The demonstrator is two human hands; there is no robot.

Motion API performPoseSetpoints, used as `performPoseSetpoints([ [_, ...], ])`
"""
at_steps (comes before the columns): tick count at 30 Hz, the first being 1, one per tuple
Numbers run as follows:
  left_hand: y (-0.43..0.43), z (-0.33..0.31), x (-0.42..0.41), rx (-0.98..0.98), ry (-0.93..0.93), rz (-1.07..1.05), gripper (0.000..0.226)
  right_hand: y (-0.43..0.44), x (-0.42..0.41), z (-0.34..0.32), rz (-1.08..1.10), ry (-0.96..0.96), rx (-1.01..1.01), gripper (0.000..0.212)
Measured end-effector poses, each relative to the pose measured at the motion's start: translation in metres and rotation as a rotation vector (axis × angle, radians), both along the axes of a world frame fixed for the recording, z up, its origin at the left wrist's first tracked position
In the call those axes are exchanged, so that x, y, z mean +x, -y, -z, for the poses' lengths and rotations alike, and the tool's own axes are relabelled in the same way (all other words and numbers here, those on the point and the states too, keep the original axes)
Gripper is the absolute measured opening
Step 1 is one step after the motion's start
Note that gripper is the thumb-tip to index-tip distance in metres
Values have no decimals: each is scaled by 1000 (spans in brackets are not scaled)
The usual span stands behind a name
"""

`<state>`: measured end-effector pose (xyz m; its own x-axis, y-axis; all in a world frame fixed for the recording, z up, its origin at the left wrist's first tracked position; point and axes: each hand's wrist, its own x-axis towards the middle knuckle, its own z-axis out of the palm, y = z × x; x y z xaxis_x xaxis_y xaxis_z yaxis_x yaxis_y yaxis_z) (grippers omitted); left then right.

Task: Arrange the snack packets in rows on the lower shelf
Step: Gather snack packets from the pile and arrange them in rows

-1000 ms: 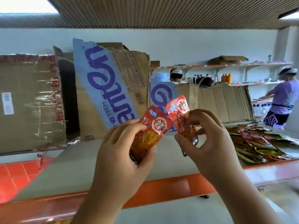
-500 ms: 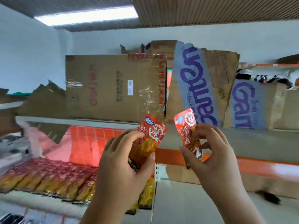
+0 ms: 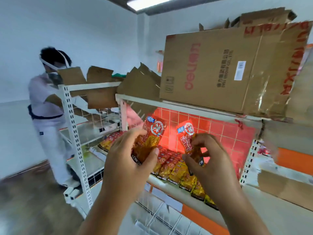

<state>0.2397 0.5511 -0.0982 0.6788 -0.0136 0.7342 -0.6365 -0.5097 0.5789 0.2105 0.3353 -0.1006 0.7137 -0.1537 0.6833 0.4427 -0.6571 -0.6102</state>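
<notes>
My left hand grips an upright red and orange snack packet by its lower half. My right hand pinches a second, matching snack packet near its bottom. Both packets are held in front of the lower shelf, about level with each other and a hand's width apart. On that shelf, rows of the same packets lie flat, partly hidden behind my hands.
A large cardboard box sits on the shelf above, beside torn cardboard flaps. Red tiles back the lower shelf. A person in white stands at a neighbouring white rack on the left. A wire basket hangs below.
The view has swung left and down, bringing the lower shelf with its rows of packets behind my hands. Both hands keep their packets, now slightly further apart.
</notes>
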Motion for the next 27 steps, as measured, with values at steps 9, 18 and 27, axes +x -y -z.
performPoseSetpoints([
  [9, -13, 43, 83, 41, -151, -99, 41, -15, 104, 36, -89, -100, -40, 39],
  [18, -1, 80, 178, 78, -273, -169, 42, 0, 209, 69, -116, -249, -81, 37],
  [27, -19, 124, 228, 73, -376, -201, 39, -20, 272, 108, -187, -371, -148, 38],
])
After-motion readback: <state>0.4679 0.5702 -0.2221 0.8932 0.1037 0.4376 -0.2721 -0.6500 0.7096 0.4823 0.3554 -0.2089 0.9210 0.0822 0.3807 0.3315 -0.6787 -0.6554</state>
